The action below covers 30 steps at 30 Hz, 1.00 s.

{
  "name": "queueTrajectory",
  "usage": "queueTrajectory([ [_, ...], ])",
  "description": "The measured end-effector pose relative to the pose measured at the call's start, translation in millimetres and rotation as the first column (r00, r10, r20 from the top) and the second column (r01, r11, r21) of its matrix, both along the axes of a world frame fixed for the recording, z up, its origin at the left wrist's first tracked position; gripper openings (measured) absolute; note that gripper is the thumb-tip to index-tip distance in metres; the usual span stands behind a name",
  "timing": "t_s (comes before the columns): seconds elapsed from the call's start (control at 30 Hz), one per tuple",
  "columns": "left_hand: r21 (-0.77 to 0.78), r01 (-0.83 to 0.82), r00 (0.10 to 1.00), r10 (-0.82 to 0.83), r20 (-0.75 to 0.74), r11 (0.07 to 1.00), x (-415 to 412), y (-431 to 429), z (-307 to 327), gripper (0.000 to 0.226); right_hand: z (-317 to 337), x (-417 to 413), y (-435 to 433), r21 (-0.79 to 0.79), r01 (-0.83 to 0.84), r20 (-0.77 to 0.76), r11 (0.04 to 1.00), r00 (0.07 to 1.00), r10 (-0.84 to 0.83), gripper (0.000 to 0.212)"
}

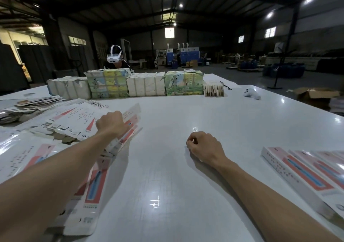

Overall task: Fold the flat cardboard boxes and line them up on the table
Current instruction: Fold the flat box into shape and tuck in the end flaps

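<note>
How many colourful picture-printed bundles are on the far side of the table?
2. One colourful bundle sits left of centre; the other right of centre, a white bundle between them. More may be hidden behind the row.

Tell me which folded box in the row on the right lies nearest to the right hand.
The leftmost folded box, whose white side faces the right hand; the others lie beyond it.

One head-worn wide-angle camera looks forward and down, close over the table (167, 167).
</note>
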<state>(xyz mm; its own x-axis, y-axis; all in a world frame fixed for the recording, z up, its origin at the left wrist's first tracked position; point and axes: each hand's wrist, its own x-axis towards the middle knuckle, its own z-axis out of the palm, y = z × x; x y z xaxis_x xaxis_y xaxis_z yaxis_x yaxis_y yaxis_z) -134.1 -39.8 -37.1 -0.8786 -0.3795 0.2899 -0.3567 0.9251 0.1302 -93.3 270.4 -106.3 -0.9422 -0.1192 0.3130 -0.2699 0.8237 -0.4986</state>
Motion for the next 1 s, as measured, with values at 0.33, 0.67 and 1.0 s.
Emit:
queueTrajectory([
  [0.33,0.986,0.078,0.825,-0.547,-0.145,-0.144,55.7,79.8,14.7,0.047,0.0,-2.6,1.7,-0.062,0.008,0.020,0.998,1.000,-0.007,0.016],
  [0.67,0.941,0.129,0.841,-0.469,-0.271,-0.314,102.0,150.1,-50.7,0.045,16.7,3.0,3.1,-0.494,-0.132,-0.262,0.859,0.965,-0.002,0.018],
  [1.0,0.918,0.195,0.865,-0.381,-0.327,-0.346,105.3,150.9,-54.3,0.052,29.8,8.6,8.5,-0.221,-0.274,-0.239,0.936,0.946,0.220,0.026],
])
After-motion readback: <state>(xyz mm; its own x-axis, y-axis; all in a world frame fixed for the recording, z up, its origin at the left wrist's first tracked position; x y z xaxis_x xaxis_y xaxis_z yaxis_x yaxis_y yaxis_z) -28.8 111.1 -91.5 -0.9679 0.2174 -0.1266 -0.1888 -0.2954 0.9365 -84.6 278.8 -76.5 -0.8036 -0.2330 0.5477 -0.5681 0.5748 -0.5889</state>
